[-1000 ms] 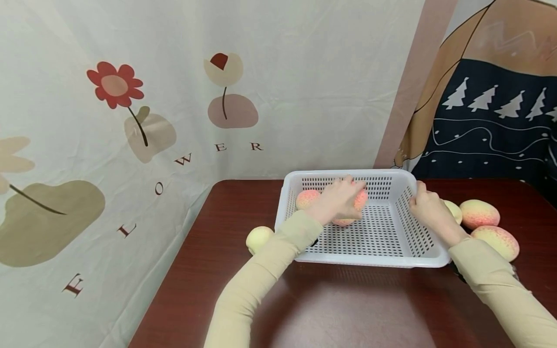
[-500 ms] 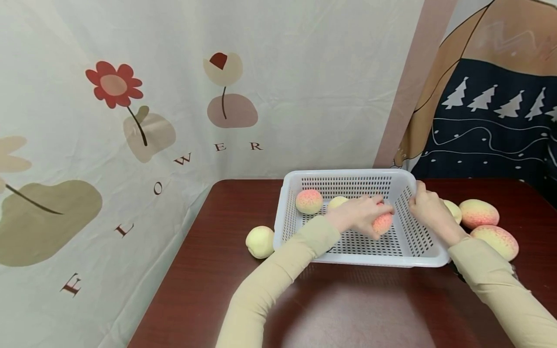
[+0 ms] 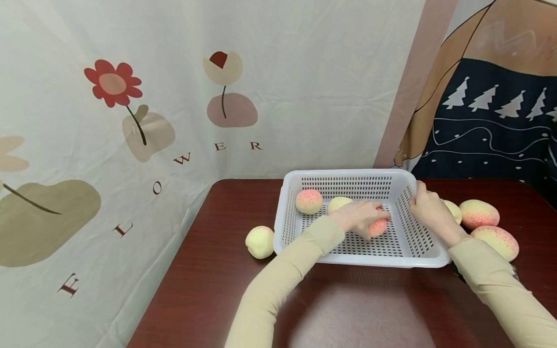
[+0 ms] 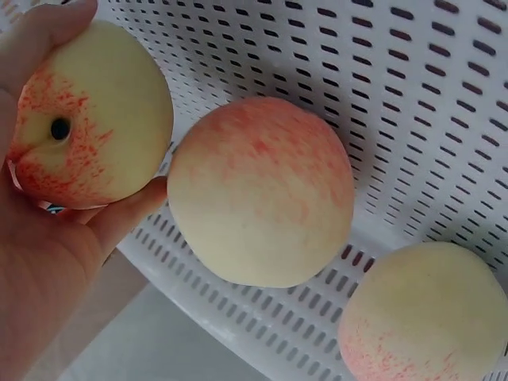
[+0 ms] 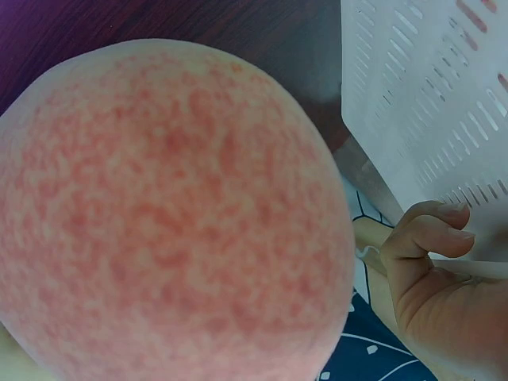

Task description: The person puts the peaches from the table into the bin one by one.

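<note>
In the head view, my left hand (image 3: 360, 217) grips a pink-and-yellow peach (image 3: 377, 227) low inside a white perforated plastic basket (image 3: 344, 260). The left wrist view has thumb and fingers curled round this peach (image 4: 119, 111), its dark stem hollow showing. Beside it in the basket lie a second peach (image 4: 262, 190) and a third peach (image 4: 429, 317). In the head view these are a pale peach (image 3: 338, 203), partly hidden by my hand, and a pink-topped peach (image 3: 309, 201). My right hand (image 3: 431, 210) holds the basket's right rim, its fingers hooked over it in the right wrist view.
Outside the basket, a pale peach (image 3: 259, 242) stands on the dark red table (image 3: 209, 270) at the left. Several peaches lie right of the basket, including one at the back (image 3: 480, 214) and one nearer (image 3: 496, 241). A printed curtain (image 3: 304, 96) hangs behind.
My left hand has carried its peach rightward and nearer within the basket, then slightly back left and lower. The two other peaches there have come into clearer view. The right hand stays on the rim.
</note>
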Demonstrator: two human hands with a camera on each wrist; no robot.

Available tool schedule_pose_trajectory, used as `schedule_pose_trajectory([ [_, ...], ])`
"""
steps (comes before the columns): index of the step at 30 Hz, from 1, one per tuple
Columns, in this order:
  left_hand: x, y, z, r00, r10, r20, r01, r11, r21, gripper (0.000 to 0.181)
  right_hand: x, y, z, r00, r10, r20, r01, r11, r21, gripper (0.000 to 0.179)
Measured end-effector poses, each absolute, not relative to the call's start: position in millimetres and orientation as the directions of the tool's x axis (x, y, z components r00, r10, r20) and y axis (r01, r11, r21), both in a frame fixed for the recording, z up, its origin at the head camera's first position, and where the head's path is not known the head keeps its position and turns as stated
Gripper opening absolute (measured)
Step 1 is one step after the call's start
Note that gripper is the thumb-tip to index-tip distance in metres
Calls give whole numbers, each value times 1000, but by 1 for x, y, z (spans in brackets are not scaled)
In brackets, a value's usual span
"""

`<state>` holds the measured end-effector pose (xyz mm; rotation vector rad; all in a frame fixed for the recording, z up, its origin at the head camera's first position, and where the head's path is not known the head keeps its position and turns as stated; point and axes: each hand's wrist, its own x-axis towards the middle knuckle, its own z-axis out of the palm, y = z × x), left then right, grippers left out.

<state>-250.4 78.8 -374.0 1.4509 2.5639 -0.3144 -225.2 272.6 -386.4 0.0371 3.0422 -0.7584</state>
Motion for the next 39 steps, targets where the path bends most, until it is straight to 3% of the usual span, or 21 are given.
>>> schedule_pose_trajectory([
  [11, -261, 82, -381, -660, 696, -282, 744, 659, -115, 79, -224, 270, -386, -1000, 10, 14, 2, 885, -465, 59],
  [17, -270, 83, -385, -682, 697, -223, 728, 675, -120, 78, -225, 270, -387, -1000, 9, 24, -3, 888, -460, 59],
  [22, -274, 84, -382, -710, 682, -173, 703, 695, -148, 64, -226, 270, -387, -1000, 16, 18, 6, 884, -467, 59],
  [31, -278, 80, -381, -790, 600, -130, 613, 779, -133, 55, -225, 272, -385, -1000, 20, -6, 21, 887, -461, 60],
  [39, -279, 81, -382, -792, 599, -121, 611, 781, -128, 54, -225, 273, -386, -1000, 19, -12, 23, 885, -466, 60],
])
